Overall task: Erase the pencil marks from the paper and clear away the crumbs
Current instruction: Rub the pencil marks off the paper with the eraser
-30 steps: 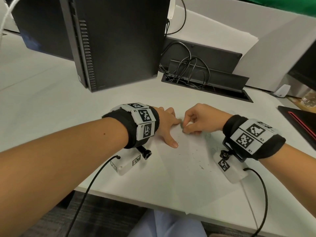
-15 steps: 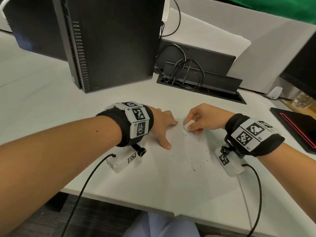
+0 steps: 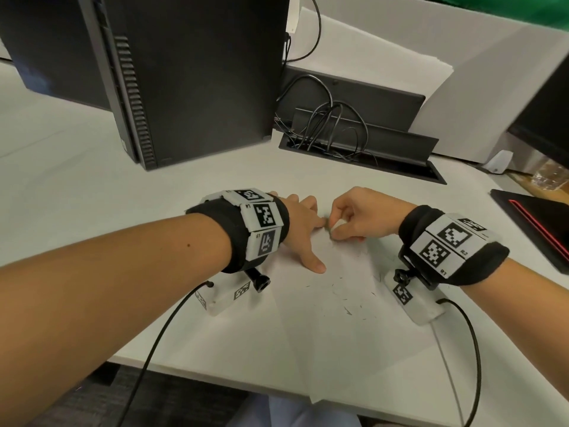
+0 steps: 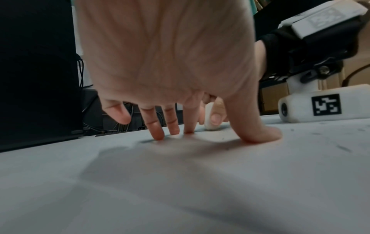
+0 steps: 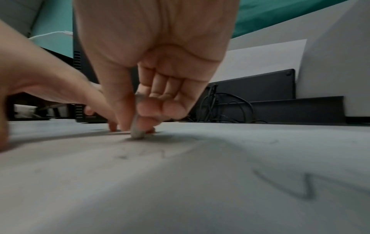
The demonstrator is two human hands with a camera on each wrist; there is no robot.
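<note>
A white sheet of paper (image 3: 323,334) lies on the white desk, reaching its front edge. Dark eraser crumbs (image 3: 348,309) are scattered over its middle, and faint pencil marks (image 5: 308,186) show near my right wrist. My left hand (image 3: 304,229) presses flat on the paper's upper left part, fingers spread (image 4: 158,133). My right hand (image 3: 354,220) pinches a small white eraser (image 3: 334,228) between thumb and fingers, its grey tip (image 5: 137,134) down on the paper just right of my left index finger. In the left wrist view the eraser (image 4: 209,117) stands beyond my fingers.
A black computer tower (image 3: 184,72) stands behind the hands at the left. A black cable tray with tangled cables (image 3: 354,143) runs behind the right hand. A black pad with a red line (image 3: 538,223) lies at the far right. The desk's front edge (image 3: 215,377) is close.
The right hand with the eraser has rubbed back and forth in small strokes near my left fingertips. More crumbs lie on the paper. My left hand has stayed pressed down.
</note>
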